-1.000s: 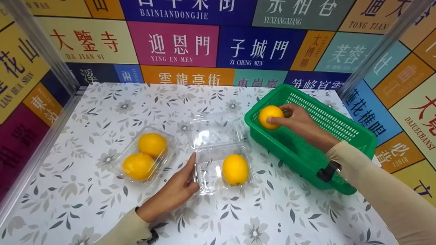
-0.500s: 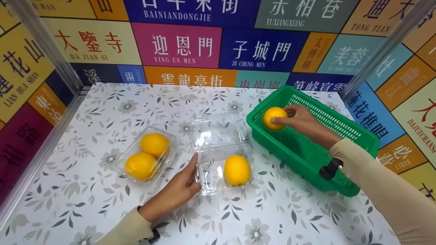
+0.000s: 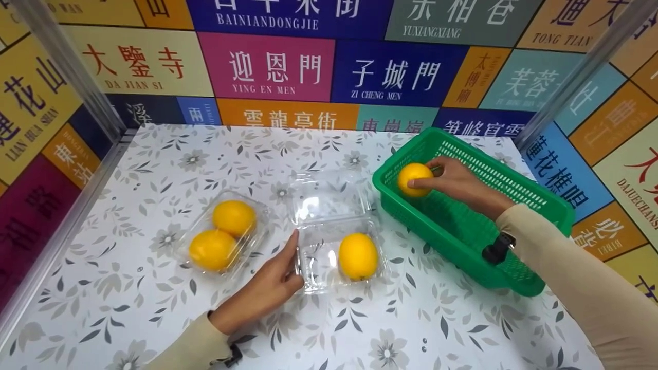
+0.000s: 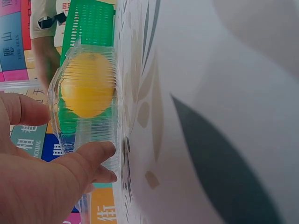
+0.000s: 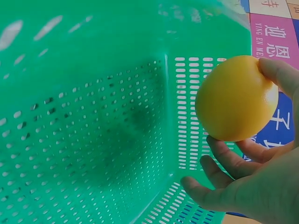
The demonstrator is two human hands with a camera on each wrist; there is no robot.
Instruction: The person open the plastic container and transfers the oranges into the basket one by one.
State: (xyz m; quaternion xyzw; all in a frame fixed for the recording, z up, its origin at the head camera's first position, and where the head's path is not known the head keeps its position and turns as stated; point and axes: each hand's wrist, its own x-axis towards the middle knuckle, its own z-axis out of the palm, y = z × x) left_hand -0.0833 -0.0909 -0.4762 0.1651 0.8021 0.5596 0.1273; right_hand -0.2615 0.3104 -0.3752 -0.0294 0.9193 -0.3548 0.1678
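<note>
My right hand (image 3: 455, 185) pinches an orange (image 3: 415, 180) between thumb and fingers, up at the far left end of a green plastic basket (image 3: 437, 241). In the right wrist view the orange (image 5: 237, 98) is above the basket floor. My left hand (image 3: 262, 290) touches the left side of a clear plastic clamshell box (image 3: 318, 262), its index finger straight along the wall. The lid (image 3: 329, 198) of this box lies folded back. One orange (image 3: 358, 256) sits in the right half of the box. The left wrist view shows the thumb and fingers (image 4: 96, 151) at the box wall.
To the left stands a second clear clamshell box (image 3: 254, 231) with two oranges (image 3: 223, 234) in it. A white tablecloth (image 3: 231, 154) with grey leaves covers the table. Walls of coloured sign panels (image 3: 262, 67) rise at the back and sides.
The view shifts slightly. The right hand holds the orange at almost the same spot over the basket, and the left hand stays against the box.
</note>
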